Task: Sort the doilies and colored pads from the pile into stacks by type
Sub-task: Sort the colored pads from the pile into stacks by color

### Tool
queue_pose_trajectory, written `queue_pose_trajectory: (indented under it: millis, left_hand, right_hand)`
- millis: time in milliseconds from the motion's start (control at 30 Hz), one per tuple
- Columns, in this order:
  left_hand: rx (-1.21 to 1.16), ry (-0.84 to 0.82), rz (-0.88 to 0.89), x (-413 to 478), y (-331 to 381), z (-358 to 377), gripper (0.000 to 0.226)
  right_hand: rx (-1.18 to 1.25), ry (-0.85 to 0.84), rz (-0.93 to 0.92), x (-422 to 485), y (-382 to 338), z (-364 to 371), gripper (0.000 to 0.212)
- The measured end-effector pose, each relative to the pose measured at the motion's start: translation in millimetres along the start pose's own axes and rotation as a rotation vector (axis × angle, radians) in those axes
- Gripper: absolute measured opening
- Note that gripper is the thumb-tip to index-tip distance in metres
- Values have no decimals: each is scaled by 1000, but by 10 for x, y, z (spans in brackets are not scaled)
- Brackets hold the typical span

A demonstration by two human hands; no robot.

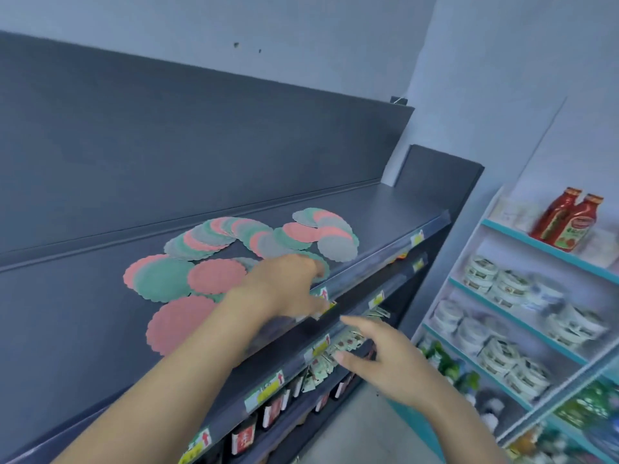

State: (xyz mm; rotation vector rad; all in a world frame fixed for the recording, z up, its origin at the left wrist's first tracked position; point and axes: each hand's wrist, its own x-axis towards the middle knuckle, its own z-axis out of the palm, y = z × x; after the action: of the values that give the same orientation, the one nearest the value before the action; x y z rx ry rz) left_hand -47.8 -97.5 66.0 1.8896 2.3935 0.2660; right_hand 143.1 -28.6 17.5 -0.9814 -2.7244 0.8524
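- Beyond and to the left of the left hand (pixel 284 283), on the dark shelf (pixel 83 313): a mixed pile (pixel 217 236) of scalloped rounds in pink, green and grey, fanned out, overlapping, colours interleaved.
- Just left of that hand: a green round (pixel 160 279) lapping over a pink one and touching a second pink round (pixel 216 276). Nearer the wrist, a big pink round (pixel 177 326), partly hidden under the forearm.
- Past its fingertips: a second fan (pixel 321 229) of the same three colours, ending in a grey round (pixel 336 247) close to the shelf's front edge.
- Left hand: reaches low across the front edge of the shelf, fingers stretched out to the right above a green piece there. Blurred; nothing seen pinched, and contact cannot be told.
- Right hand (pixel 378 356): hangs below and in front of the shelf edge, fingers spread, palm down, holding nothing, just above the sachets (pixel 321 363) on a lower shelf.
- Progress, as a judgement: barely begun. No squared single-type stack anywhere in view; every fan mixes colours.
- Left to do, by the look of it: lift the rounds out of both fans, group them by type, build the stacks on the bare shelf left of the left forearm.
- Doilies against pads: cannot tell by shape at this blur; colour gives the only clear cue.
- Right of the right hand: a pale rack with red bottles (pixel 569 219) and tins (pixel 482 272), no part of the sorting.
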Motion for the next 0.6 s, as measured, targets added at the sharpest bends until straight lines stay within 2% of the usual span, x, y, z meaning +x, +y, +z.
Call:
queue_pose_trajectory:
  millis: [133,267,400,467,600]
  left_hand:
    - [-73,-72,-63,1120,-117,99,54]
    - [-6,-123,-179,2061,-246,213,41]
    - [-56,-288,-321,2568,-199,377,66]
    - [-98,-309,-403,2701,-213,399,74]
    - [-271,-344,-587,2761,-309,393,76]
  right_hand:
    - [37,24,27,903,397,-516,52]
    - [58,31,-29,1742,625,-945,46]
    - [83,-40,-97,2414,893,-1092,44]
    - [112,-76,-133,2755,985,-1095,46]
    - [123,-187,-295,3415,1049,-916,31]
